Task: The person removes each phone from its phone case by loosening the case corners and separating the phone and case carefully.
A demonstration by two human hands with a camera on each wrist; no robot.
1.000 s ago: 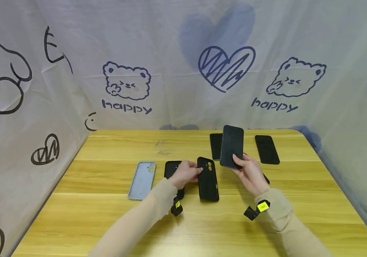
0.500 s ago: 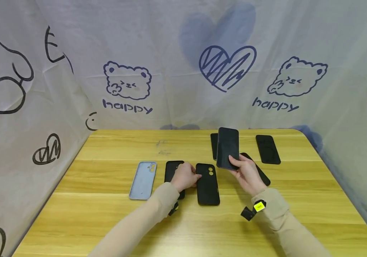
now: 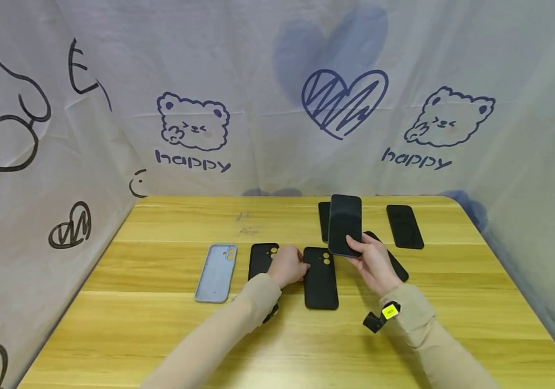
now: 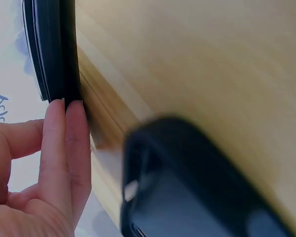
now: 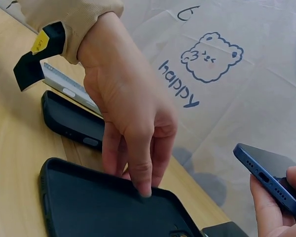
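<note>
In the head view my left hand (image 3: 288, 267) pinches the left edge of a black phone case (image 3: 321, 283), its hollow inside facing up. The right wrist view shows my left thumb (image 5: 144, 185) over the case's rim and the other fingers outside it. I cannot tell whether this case touches the table. My right hand (image 3: 377, 265) grips a dark blue phone (image 3: 345, 221) by its lower right part, screen up, raised above the table just beyond the case. A second black phone case (image 3: 259, 259) lies left of my left hand, partly hidden by it.
A light blue phone case (image 3: 215, 274) lies farther left on the wooden table (image 3: 161, 324). Behind the held phone, another dark phone (image 3: 323, 216) is partly covered. One black phone (image 3: 405, 227) lies at the back right, and a dark flat piece (image 3: 398, 265) shows behind my right hand.
The black case, raised and tilted earlier, now lies flatter, a little lower and slightly to the right with my left hand. My right hand has brought the phone slightly left and down.
</note>
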